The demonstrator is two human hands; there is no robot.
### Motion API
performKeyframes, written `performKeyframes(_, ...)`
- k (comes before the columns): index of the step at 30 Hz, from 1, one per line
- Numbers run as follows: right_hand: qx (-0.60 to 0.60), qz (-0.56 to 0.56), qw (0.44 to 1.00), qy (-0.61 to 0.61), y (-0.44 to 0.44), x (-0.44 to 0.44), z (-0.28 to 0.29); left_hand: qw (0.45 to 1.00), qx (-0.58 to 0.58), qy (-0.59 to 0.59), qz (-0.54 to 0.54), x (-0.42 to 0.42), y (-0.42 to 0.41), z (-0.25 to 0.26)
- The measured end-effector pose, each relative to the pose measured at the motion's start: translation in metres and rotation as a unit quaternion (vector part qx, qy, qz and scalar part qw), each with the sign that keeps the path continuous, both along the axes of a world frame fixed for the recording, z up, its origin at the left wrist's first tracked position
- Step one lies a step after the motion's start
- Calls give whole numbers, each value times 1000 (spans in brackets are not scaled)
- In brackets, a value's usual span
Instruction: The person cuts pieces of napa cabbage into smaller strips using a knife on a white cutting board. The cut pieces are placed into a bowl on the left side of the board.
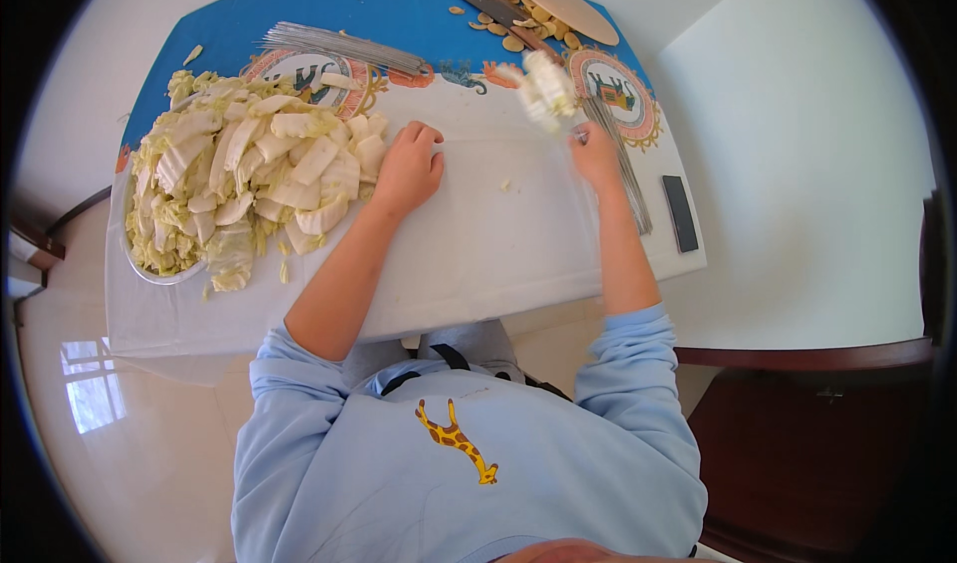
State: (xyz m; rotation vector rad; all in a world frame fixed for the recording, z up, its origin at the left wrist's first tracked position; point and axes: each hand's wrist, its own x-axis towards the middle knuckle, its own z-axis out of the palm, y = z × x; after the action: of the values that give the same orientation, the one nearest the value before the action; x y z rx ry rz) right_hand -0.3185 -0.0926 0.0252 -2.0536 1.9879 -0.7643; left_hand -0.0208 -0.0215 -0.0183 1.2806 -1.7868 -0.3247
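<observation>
My right hand [596, 157] is closed at the right of the table, seemingly around the end of a metal skewer [581, 137]. Blurred Chinese cabbage pieces [548, 92] are bunched just beyond that hand, apparently on the skewer, though the blur hides how they are attached. My left hand [410, 168] rests on the white tablecloth with bent fingers, thumb apart, and nothing visible in it. Beside it, a big heap of cut Chinese cabbage [258, 155] spills over a pale-rimmed tray [173, 279]. A bundle of metal skewers [632, 189] lies just right of my right forearm.
Another skewer bundle [344, 47] lies at the back left. At the back right are a cleaver [486, 3], several potato-like slices [513, 44] and a round board [572, 11]. A black phone [679, 214] sits near the right edge. A white wall [792, 151] stands beyond.
</observation>
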Motion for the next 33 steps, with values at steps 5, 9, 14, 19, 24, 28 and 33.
performKeyframes(5, -22, -39, 999, 21, -50, -31, 17, 1000, 15, -3, -9, 0, -1, 2)
performKeyframes(9, -36, -36, 996, 67, -70, -42, -10, 1000, 18, -3, -11, -1, -2, 1)
performKeyframes(14, -69, -134, 961, 230, -59, -30, -34, 999, 26, 4, -18, 0, -3, 0)
performKeyframes(19, -23, -141, 988, 62, -69, -77, -11, 1000, 21, 2, -15, 1, -1, 2)
performKeyframes(24, 96, -127, 983, 88, -67, -145, -20, 1000, 19, -7, -16, -4, -3, 3)
performKeyframes(28, 122, -75, 987, 73, -57, -130, -12, 1000, 19, -13, -10, -2, 0, 5)
performKeyframes(33, 180, -34, 983, 16, -53, -110, 7, 999, 31, 3, -17, 0, 0, 5)
